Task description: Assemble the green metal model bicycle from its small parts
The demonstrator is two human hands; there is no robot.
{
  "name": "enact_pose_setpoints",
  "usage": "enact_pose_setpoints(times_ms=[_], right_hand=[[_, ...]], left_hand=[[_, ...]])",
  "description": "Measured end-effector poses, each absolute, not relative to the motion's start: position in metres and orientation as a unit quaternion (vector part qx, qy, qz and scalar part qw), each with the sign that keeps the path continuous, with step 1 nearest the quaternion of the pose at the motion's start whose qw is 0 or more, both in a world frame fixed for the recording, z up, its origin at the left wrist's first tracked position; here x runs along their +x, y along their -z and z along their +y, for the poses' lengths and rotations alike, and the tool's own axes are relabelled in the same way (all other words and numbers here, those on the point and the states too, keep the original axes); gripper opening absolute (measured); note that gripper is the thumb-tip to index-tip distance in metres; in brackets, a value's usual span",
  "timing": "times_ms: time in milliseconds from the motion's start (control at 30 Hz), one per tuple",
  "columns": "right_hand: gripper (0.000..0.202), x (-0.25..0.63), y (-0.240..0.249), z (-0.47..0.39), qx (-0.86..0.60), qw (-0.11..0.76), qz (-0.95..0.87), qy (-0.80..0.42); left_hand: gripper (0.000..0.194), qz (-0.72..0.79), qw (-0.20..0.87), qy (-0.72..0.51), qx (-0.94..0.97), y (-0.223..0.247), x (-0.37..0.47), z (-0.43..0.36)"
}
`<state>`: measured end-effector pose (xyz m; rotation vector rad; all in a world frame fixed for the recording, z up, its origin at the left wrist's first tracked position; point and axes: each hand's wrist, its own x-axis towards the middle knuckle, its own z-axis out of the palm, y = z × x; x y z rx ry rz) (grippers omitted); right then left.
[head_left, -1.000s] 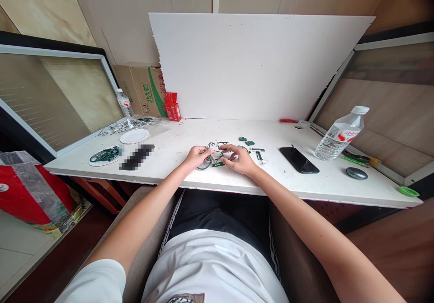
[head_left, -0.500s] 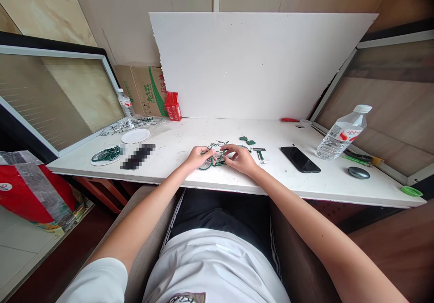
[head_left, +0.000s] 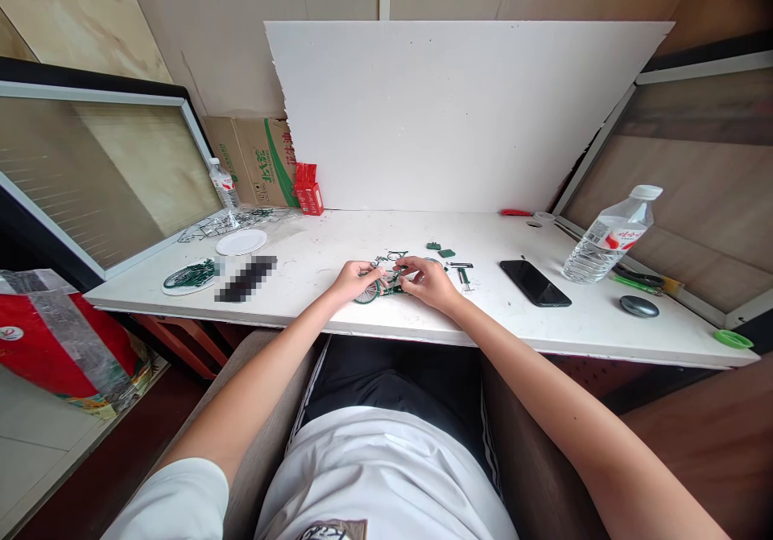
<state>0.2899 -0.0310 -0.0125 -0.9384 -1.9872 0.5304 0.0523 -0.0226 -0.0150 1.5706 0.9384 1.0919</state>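
Head view: a white table (head_left: 483, 315) is shown with two bare hands at its near edge.
Model bicycle: green, small; laid at the near middle of the table (head_left: 386, 288), between the hands, partly covered by the fingers.
Left hand (head_left: 352, 281): thumb and forefinger are brought together in a pinch on the bicycle, above one wheel (head_left: 366, 296).
Right hand (head_left: 430, 281): thumb and forefinger are curved toward the bicycle; whether anything is gripped between the tips cannot be told.
Loose parts: two flat green pieces (head_left: 446, 253) are placed beyond the right hand; narrow dark parts (head_left: 464, 277) are set just beside it.
Right side: a black phone (head_left: 535, 284), a large water bottle (head_left: 609, 242) and a dark oval object (head_left: 638, 307).
Left side: a round white plate (head_left: 241, 242); green pieces (head_left: 189, 274) are heaped on another.
Rear: a red box (head_left: 310, 195) is stood before a cardboard box (head_left: 259, 162).
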Motion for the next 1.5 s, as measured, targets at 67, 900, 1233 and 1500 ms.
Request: enact_pose_setpoints(times_ms=[67, 900, 1233, 1500], right_hand=[[0.036, 0.29, 0.012, -0.031, -0.375, 0.423, -0.796, -0.216], [0.033, 0.288, 0.006, -0.039, -0.402, 0.394, -0.812, -0.156], [0.033, 0.285, 0.006, -0.04, -0.4, 0.414, -0.804, -0.151], [0.056, 0.283, 0.005, -0.044, -0.373, 0.458, -0.797, -0.13]], left_hand=[[0.051, 0.384, 0.48, -0.447, 0.65, 0.016, 0.052, -0.022], [0.051, 0.384, 0.491, -0.44, 0.647, 0.017, 0.053, -0.021], [0.05, 0.37, 0.517, -0.443, 0.632, 0.015, 0.054, -0.023], [0.048, 0.351, 0.54, -0.477, 0.597, 0.008, 0.055, -0.025]])
